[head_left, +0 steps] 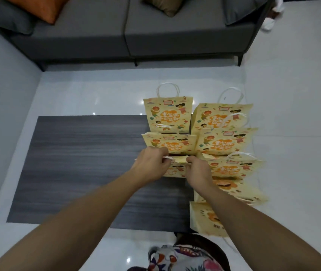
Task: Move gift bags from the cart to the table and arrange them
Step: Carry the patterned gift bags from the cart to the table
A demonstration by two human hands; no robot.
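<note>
Paper gift bags (222, 141) already fill two columns on my table (81, 163); my left hand (152, 165) and right hand (198, 170) pinch the newest bag (177, 169), cart unseen.

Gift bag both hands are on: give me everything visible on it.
The held gift bag is cream paper with orange cartoon print and white cord handles. It stands upright on the dark table, third in the left column of bags. The left hand and right hand pinch its top edge; its lower part is mostly hidden.
</note>
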